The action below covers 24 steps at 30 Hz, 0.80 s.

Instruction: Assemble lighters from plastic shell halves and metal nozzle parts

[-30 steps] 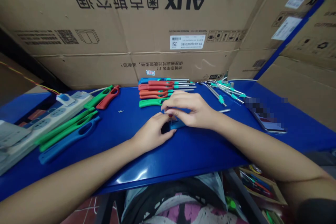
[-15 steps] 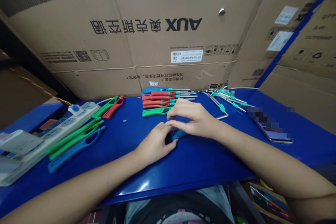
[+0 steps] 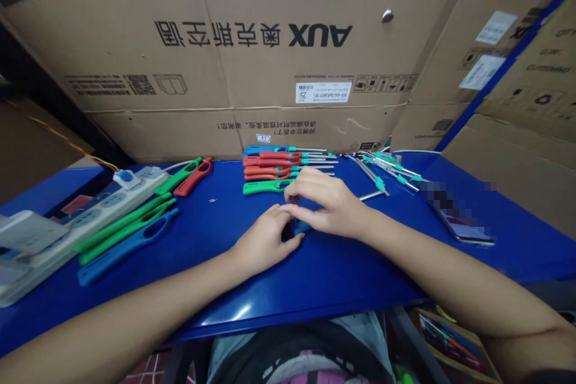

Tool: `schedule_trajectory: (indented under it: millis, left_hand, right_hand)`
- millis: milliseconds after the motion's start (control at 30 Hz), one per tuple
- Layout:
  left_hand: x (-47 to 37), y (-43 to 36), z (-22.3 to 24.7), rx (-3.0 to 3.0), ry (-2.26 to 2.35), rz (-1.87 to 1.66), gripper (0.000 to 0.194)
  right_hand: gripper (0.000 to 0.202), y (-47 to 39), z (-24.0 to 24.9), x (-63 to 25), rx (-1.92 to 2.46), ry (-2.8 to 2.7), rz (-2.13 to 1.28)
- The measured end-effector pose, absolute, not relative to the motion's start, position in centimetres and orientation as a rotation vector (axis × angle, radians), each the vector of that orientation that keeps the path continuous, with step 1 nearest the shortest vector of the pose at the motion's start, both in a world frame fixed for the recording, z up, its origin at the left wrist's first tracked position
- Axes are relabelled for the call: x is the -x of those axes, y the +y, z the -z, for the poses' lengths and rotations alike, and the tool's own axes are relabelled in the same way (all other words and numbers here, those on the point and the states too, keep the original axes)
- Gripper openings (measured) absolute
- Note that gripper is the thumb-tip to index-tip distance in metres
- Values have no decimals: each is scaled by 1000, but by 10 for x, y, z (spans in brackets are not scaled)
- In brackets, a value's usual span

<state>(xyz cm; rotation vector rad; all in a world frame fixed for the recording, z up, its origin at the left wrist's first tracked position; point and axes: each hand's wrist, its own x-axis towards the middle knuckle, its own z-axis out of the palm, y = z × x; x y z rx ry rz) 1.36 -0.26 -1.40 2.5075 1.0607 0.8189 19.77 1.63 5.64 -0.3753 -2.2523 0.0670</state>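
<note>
Head view: a blue piece (image 3: 302, 226) is seen on the blue table (image 3: 342, 276), largely covered by two hands and set between them, just right of the left thumb and below the right hand's fingers. Its long axis cannot be told for certain; the small stretch that shows seems to be laid crosswise, from side to side. Neither hand is clearly nearer — the piece is flanked by the left hand (image 3: 258, 243) and overhung by the right hand (image 3: 330, 203). It appears to be gripped low by the left thumb and bent fingers, though most of the contact is hidden. Between right thumb and forefinger a small dark tool (image 3: 294, 198) is pinched over the piece, seemingly upright; its lower end cannot be made out well. The right wrist is arched, its forearm brought in slantwise from the near right; the left forearm is stretched in from the near left.

Beyond the right hand a metal rod (image 3: 373, 195) is seen — whether it is joined to the blue piece cannot be told. Farther off, lighters with coloured handles (image 3: 273, 171) are lined up before upright cardboard (image 3: 261, 66).
</note>
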Motion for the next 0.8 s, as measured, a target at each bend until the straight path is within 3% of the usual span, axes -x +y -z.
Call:
schedule_trajectory:
  millis: [100, 233, 300, 400, 567, 700, 800]
  left_hand:
    - [-14, -3, 12, -2520, 1044, -827, 23]
    - [-14, -3, 11, -2520, 1068, -803, 18]
    - [-14, -3, 12, -2520, 1069, -816, 19]
    - [-15, -4, 13, -2534, 1070, -795, 20]
    - [-16, -6, 13, -2559, 1046, -752, 25]
    - [-15, -5, 11, -2560, 1058, -730, 34]
    - [-15, -3, 9, -2520, 1064, -717, 31]
  right_hand:
    - [15, 18, -52, -198, 383, -2251, 26]
    - [28, 17, -54, -200, 328, -2276, -242]
    - [25, 16, -56, -201, 304, -2257, -310]
    - [9, 17, -58, -202, 280, -2254, -150]
    - [17, 26, -53, -205, 265, -2297, 113]
    - [27, 28, -52, -208, 323, -2266, -146]
    - [20, 28, -55, -207, 356, -2217, -368]
